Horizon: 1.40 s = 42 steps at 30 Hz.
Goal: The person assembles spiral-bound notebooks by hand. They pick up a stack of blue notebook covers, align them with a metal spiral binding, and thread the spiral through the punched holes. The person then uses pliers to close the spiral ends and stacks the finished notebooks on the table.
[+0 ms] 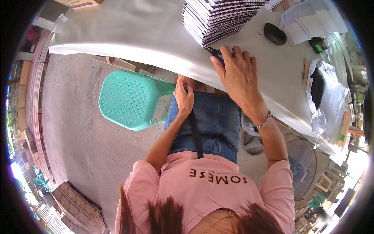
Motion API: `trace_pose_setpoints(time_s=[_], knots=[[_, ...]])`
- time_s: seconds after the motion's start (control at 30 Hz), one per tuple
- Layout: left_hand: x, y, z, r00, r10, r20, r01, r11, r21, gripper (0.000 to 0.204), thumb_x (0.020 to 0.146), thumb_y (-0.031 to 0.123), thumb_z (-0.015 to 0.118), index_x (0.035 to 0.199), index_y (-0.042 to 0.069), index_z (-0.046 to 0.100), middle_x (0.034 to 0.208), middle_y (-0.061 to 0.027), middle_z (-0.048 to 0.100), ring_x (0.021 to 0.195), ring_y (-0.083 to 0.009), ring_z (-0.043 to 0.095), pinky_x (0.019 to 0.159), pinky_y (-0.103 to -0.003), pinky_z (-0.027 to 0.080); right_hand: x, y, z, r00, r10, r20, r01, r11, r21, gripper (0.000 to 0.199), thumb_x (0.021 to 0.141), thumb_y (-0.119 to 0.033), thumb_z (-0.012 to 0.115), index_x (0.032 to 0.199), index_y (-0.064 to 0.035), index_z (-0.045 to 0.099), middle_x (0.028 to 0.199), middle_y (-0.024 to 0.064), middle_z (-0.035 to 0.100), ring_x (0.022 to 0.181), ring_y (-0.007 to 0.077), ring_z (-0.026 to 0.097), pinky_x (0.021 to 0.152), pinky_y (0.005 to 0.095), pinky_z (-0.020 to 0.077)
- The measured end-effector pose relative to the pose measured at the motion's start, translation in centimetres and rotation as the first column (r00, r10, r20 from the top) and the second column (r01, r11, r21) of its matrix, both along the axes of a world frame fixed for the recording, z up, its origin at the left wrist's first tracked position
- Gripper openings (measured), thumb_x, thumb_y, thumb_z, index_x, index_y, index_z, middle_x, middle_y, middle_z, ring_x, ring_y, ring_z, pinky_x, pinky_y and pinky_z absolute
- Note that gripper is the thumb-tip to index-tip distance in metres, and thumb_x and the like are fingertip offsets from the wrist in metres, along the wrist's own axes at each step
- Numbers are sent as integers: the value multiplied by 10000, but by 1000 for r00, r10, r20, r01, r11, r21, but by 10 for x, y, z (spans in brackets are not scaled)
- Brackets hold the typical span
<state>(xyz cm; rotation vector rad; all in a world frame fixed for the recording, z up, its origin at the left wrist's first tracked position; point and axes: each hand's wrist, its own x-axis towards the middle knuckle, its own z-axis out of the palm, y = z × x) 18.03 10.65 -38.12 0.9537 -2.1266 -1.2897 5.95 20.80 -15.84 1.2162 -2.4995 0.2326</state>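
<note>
My right hand (242,78) is over the table, its fingers bent around a dark hand tool that looks like a pair of pliers (215,52). The handles are mostly hidden under the palm. Just beyond the tool rises a tall stack of spiral-bound notebooks (218,21), with dark coil bindings along the near side. Below the table's front edge, my left hand (184,95) is held over my lap with its fingers curled together. Whatever it may hold is hidden. A black strap (196,134) runs down my denim from near the left wrist.
A black oval object (275,34) lies right of the notebooks, near white paper stacks (311,21). Crumpled white plastic with dark coils (325,89) sits at the table's right end. A green plastic stool (130,99) stands at left; a fan (302,167) is at lower right.
</note>
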Motion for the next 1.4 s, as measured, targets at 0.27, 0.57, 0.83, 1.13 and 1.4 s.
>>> trace_pose_setpoints(time_s=[0.27, 0.57, 0.83, 1.13, 1.4], knots=[[0, 2, 6, 1000, -9, 8, 9, 998, -61, 175, 866, -6, 541, 1038, 9, 517, 945, -155, 606, 880, -320, 598, 808, -426, 463, -1, -5, -7, 997, 28, -77, -27, 1000, 14, 288, 957, -375, 599, 988, -90, 579, 821, 95, 652, 696, 217, 638, 669, 357, 506], [0, -1, 16, 984, 85, -158, -54, 980, 192, 267, 934, 64, 541, 1200, 60, 520, 1037, -114, 607, 970, -245, 596, 883, -423, 443, -53, -23, 55, 626, -119, 770, -207, 928, 311, 455, 1019, -454, 439, 1013, -17, 566, 753, 193, 658, 623, 265, 683, 579, 385, 538], [13, -36, 112, 922, 63, -382, -175, 948, -268, 597, 925, 245, 678, 1380, 16, 369, 1275, -167, 448, 1190, -302, 433, 995, -443, 383, -51, 52, 33, 936, -263, 232, 204, 947, 249, 454, 1005, -453, 467, 1157, -48, 605, 1044, 229, 637, 975, 396, 632, 884, 458, 511], [-66, -94, 207, 941, -337, 34, 311, 822, -476, 1324, 564, 391, 919, 1553, 50, 108, 1513, -214, 345, 1380, -388, 362, 1135, -552, 261, -56, 45, 13, 456, 283, 844, 268, 861, -433, 695, 969, -366, 612, 1423, 84, 340, 1169, 211, 575, 995, 279, 629, 845, 359, 515], [-83, -93, 209, 935, -324, 141, 352, 812, -466, 1435, 508, 458, 932, 1543, -11, 56, 1450, -229, 454, 1377, -341, 415, 1166, -555, 175, -44, -13, -31, 447, 444, 776, 448, 640, -624, 757, 937, -207, 688, 1513, 17, 252, 1355, 164, 443, 1174, 218, 545, 999, 324, 465]])
